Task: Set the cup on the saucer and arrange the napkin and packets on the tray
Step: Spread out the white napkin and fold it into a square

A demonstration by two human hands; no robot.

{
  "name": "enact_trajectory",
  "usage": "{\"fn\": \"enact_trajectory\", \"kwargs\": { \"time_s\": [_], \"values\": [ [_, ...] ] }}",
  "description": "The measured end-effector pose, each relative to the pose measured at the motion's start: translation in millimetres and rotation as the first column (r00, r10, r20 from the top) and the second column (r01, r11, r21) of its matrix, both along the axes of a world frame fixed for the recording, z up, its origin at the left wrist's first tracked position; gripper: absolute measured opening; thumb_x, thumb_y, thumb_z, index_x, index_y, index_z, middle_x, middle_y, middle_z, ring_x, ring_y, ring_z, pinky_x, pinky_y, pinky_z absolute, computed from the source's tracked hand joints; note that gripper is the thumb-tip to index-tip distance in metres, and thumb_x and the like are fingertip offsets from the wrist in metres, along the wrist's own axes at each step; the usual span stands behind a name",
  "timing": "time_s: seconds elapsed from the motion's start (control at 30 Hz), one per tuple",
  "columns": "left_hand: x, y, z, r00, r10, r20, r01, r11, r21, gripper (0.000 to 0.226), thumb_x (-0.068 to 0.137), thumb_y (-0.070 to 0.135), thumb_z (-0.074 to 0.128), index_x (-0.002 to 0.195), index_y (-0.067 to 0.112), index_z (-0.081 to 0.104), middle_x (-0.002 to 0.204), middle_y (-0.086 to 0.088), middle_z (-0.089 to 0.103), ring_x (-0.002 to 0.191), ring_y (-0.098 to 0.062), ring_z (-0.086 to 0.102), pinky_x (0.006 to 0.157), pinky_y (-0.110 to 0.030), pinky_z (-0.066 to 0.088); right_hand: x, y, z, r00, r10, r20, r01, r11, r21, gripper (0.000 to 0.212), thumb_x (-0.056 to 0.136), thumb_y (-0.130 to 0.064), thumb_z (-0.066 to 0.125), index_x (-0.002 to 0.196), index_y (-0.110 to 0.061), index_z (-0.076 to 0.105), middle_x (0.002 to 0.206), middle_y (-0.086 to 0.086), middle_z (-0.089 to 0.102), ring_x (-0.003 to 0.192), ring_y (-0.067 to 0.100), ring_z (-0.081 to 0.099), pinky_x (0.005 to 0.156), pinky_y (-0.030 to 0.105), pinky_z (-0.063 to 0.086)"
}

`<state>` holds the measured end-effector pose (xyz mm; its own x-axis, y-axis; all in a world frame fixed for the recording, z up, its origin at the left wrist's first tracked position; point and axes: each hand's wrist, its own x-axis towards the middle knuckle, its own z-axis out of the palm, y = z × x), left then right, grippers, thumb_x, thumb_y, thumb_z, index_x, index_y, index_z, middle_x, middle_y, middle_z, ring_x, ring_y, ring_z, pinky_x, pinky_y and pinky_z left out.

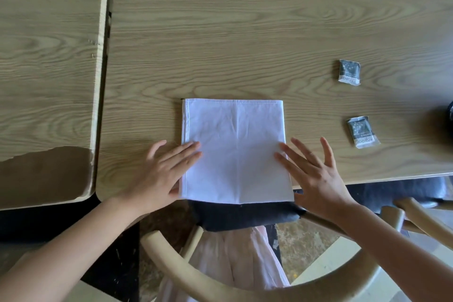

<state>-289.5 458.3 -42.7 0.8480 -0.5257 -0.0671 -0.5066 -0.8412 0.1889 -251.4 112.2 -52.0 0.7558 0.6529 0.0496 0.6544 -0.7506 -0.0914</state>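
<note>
While my left hand and right hand lie open and flat, gripping nothing, on the folded white napkin at the table's near edge, I judge I'm smoothing it; both packets wait well right, no tray visible.

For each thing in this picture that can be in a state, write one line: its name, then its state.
napkin: folded, flat on the table, near edge at the table's edge
far packet: sealed, flat on the table, untouched
near packet: sealed, flat, slightly tilted
left hand: open, fingers on the napkin's left edge
right hand: open, fingers spread, at the napkin's right edge
table: bare wood
</note>
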Motion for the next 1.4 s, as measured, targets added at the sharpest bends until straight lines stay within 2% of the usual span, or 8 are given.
{"fn": "enact_trajectory", "kwargs": {
  "time_s": [0.1,0.23,0.33,0.5,0.7,1.07,1.3,1.4],
  "values": [
    [4,-5,-1,0.988,0.149,0.028,-0.142,0.977,-0.158,0.067,0.057,-0.011,0.072,0.121,0.006,0.059,0.130,-0.006,0.058,0.120,-0.021,0.053,0.098,-0.046,0.033,0,8,1,0.996,-0.070,0.057,0.065,0.994,0.086,0.043,0.072,-0.014,0.064,0.115,-0.016,0.064,0.128,0.004,0.060,0.124,0.026,0.050,0.107,0.061,0.019],
    [7,-16,-10,0.906,0.422,0.016,-0.390,0.851,-0.353,0.049,0.062,-0.018,0.065,0.104,0.005,0.067,0.102,-0.006,0.072,0.088,-0.020,0.068,0.100,-0.039,0.031,2,22,4,0.963,-0.271,0.007,0.257,0.921,0.292,0.031,0.075,-0.001,0.056,0.098,-0.015,0.071,0.111,-0.002,0.069,0.109,0.026,0.060,0.103,0.059,0.025],
    [11,-29,-14,0.784,0.619,0.048,-0.532,0.711,-0.460,0.010,0.075,-0.003,0.061,0.082,-0.003,0.068,0.070,-0.016,0.069,0.070,-0.033,0.065,0.082,-0.050,0.048,2,37,2,0.873,-0.471,-0.125,0.475,0.767,0.431,0.033,0.071,0.009,0.056,0.092,-0.011,0.072,0.095,0.000,0.073,0.101,0.019,0.060,0.103,0.060,0.024],
    [25,-47,-11,0.593,0.796,-0.119,-0.677,0.413,-0.609,0.025,0.083,0.020,0.059,0.069,-0.001,0.060,0.063,-0.013,0.063,0.063,-0.032,0.057,0.064,-0.039,0.044,3,61,-2,0.721,-0.662,-0.206,0.651,0.544,0.529,0.011,0.078,-0.002,0.064,0.068,-0.006,0.063,0.073,0.003,0.065,0.076,0.024,0.057,0.098,0.058,0.033],
    [28,-52,-20,0.571,0.820,0.041,-0.651,0.483,-0.585,0.023,0.085,0.017,0.054,0.073,-0.002,0.059,0.055,-0.012,0.055,0.049,-0.026,0.045,0.059,-0.031,0.033,21,72,0,0.549,-0.746,-0.377,0.811,0.366,0.457,0.006,0.082,-0.014,0.063,0.078,-0.017,0.066,0.067,-0.008,0.059,0.077,0.019,0.053,0.100,0.042,0.026],
    [36,-51,-20,0.524,0.842,0.131,-0.740,0.526,-0.420,0.019,0.081,0.014,0.058,0.064,0.010,0.051,0.057,0.009,0.037,0.063,-0.027,0.047,0.067,-0.028,0.020,29,80,-1,0.479,-0.809,-0.342,0.864,0.364,0.349,0.015,0.088,-0.022,0.056,0.077,-0.014,0.063,0.064,-0.005,0.060,0.077,0.013,0.044,0.101,0.043,0.024],
    [41,-53,-19,0.510,0.854,0.102,-0.789,0.512,-0.340,0.015,0.079,0.014,0.057,0.066,0.009,0.051,0.054,-0.002,0.050,0.065,-0.030,0.051,0.066,-0.033,0.026,34,82,-2,0.488,-0.823,-0.292,0.864,0.407,0.297,0.017,0.089,-0.021,0.052,0.078,-0.013,0.060,0.065,-0.009,0.054,0.082,0.022,0.049,0.098,0.045,0.025],
    [45,-55,-19,0.462,0.884,0.065,-0.826,0.456,-0.332,0.013,0.074,0.016,0.063,0.084,0.008,0.059,0.074,-0.011,0.062,0.079,-0.034,0.055,0.071,-0.040,0.035,36,85,-1,0.479,-0.833,-0.276,0.867,0.400,0.297,0.011,0.086,-0.023,0.055,0.079,-0.015,0.057,0.065,-0.010,0.053,0.083,0.022,0.051,0.098,0.045,0.027]
  ]
}}
